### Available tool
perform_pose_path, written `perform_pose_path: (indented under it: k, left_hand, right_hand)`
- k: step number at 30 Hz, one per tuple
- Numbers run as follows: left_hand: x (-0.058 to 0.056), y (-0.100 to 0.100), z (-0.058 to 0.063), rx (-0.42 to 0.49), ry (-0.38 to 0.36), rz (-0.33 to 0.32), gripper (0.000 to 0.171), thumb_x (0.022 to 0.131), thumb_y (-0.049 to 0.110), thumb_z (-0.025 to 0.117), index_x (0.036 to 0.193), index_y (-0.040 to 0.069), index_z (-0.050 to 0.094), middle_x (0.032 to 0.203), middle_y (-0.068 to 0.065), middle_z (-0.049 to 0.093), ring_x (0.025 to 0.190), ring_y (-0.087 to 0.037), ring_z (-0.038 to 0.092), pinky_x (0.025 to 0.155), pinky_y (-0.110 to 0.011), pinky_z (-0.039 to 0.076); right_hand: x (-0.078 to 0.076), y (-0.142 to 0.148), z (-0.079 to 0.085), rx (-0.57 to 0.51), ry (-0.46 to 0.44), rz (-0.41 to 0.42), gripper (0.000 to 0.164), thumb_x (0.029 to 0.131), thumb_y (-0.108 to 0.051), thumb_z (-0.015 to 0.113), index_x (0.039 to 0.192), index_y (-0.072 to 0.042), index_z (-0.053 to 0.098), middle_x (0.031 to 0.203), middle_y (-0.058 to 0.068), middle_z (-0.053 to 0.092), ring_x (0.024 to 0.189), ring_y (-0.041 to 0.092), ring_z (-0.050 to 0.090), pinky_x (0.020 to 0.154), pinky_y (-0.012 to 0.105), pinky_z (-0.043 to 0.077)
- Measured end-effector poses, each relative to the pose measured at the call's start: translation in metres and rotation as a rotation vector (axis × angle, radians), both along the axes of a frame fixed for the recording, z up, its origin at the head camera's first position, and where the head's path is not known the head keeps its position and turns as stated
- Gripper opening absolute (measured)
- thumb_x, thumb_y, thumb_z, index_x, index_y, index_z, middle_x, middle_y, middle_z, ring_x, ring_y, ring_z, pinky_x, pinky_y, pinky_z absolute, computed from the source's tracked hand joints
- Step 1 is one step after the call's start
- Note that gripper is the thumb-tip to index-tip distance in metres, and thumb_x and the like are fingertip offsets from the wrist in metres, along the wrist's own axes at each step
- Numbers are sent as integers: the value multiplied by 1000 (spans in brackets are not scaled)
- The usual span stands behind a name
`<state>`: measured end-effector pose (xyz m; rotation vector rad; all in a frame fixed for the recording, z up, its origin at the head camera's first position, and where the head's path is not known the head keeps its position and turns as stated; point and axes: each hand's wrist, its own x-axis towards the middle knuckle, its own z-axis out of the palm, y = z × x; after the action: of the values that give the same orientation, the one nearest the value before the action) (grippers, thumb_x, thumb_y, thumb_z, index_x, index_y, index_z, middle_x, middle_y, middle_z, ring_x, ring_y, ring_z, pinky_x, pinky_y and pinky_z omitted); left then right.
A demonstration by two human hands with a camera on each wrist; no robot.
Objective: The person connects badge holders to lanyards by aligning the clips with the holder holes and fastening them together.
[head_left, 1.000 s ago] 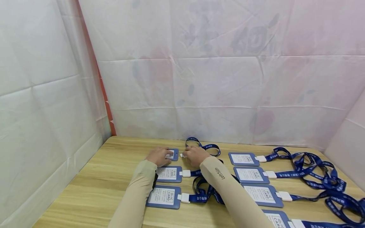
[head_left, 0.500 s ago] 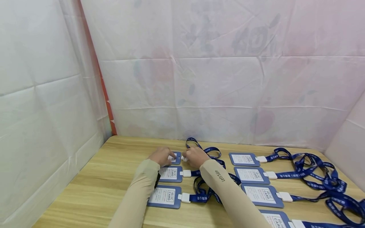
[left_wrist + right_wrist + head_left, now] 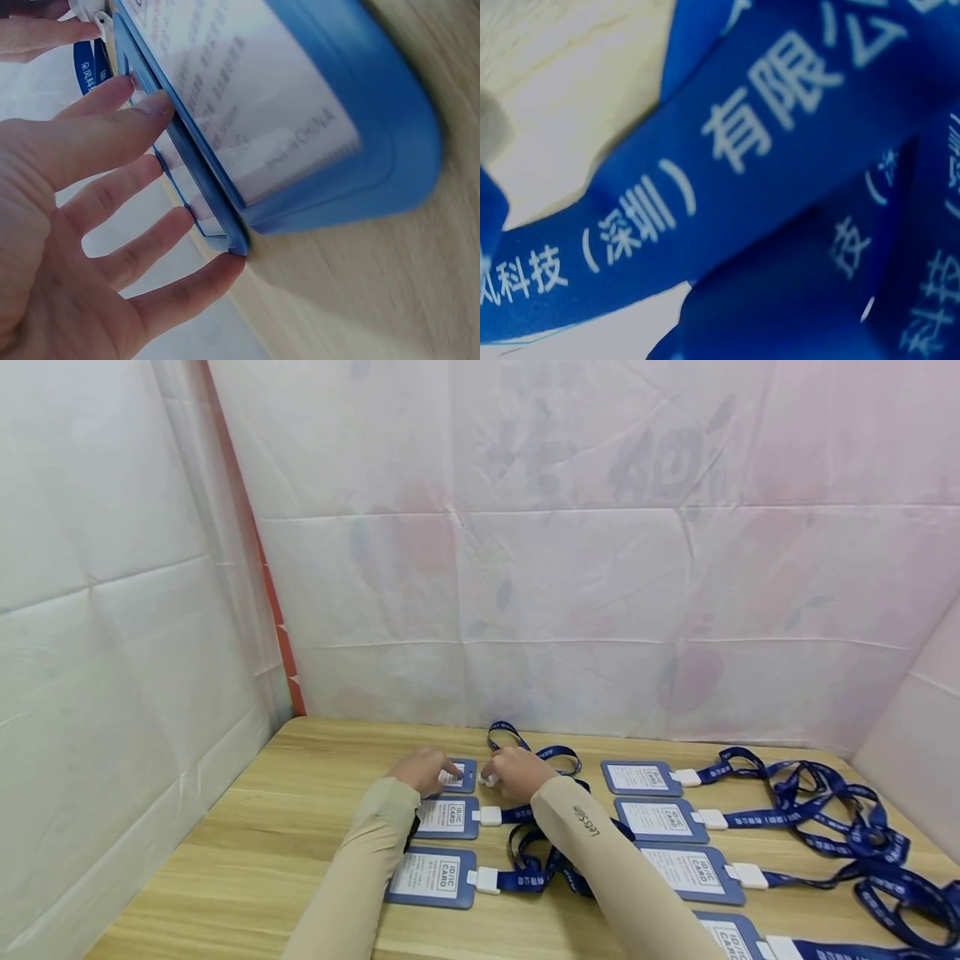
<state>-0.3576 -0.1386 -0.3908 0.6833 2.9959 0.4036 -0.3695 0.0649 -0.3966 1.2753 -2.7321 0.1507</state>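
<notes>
At the back of the table my left hand (image 3: pixel 422 771) holds a blue ID card holder (image 3: pixel 468 775) by its long edges. In the left wrist view, the thumb (image 3: pixel 154 106) lies at the near edge and the fingers spread along the far one. To the right, my right hand (image 3: pixel 517 772) pinches the white clip (image 3: pixel 487 780) of a blue lanyard (image 3: pixel 557 752), a small gap from the holder's slotted end. Blue lanyard straps (image 3: pixel 727 150) with white lettering fill the right wrist view, where no hand shows. Directly in front lies a second card holder (image 3: pixel 465 818).
Another card holder (image 3: pixel 467 877) with its lanyard lies nearer on the left. Several more holders, such as this one (image 3: pixel 662 779), form a column at right, their lanyards (image 3: pixel 825 810) coiled beyond. White sheeting (image 3: pixel 487 568) stands behind the table (image 3: pixel 247 827).
The left hand has shifted the card holder slightly nearer and to the right. The right hand has brought the white clip slightly nearer and to the right. Other holders stay put.
</notes>
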Motion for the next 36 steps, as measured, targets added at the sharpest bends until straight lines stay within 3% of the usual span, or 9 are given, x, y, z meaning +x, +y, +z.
perform_pose_path:
  k: [8, 18, 36]
  left_hand:
    - [2, -1, -1, -9, 26, 10, 36, 78, -5, 82, 110, 9, 79, 122, -12, 71, 120, -34, 61, 105, -45, 46]
    - [13, 3, 6, 1, 31, 46, 28, 79, 0, 83, 106, 6, 80, 115, -14, 73, 115, -34, 64, 101, -44, 50]
    - [10, 3, 2, 21, 54, 13, 26, 80, 2, 83, 106, 5, 79, 114, -14, 73, 112, -35, 66, 98, -44, 52]
  right_hand:
    - [2, 2, 3, 11, -34, -18, 24, 86, 13, 69, 101, -2, 80, 101, 9, 76, 94, 24, 72, 84, 32, 58]
    - [2, 0, 5, 51, 3, -43, 23, 85, 10, 73, 100, -5, 81, 98, 8, 76, 90, 23, 72, 78, 30, 59]
    - [1, -4, 3, 46, -34, -75, 23, 87, 9, 72, 102, -5, 81, 101, 7, 77, 92, 22, 72, 78, 31, 59]
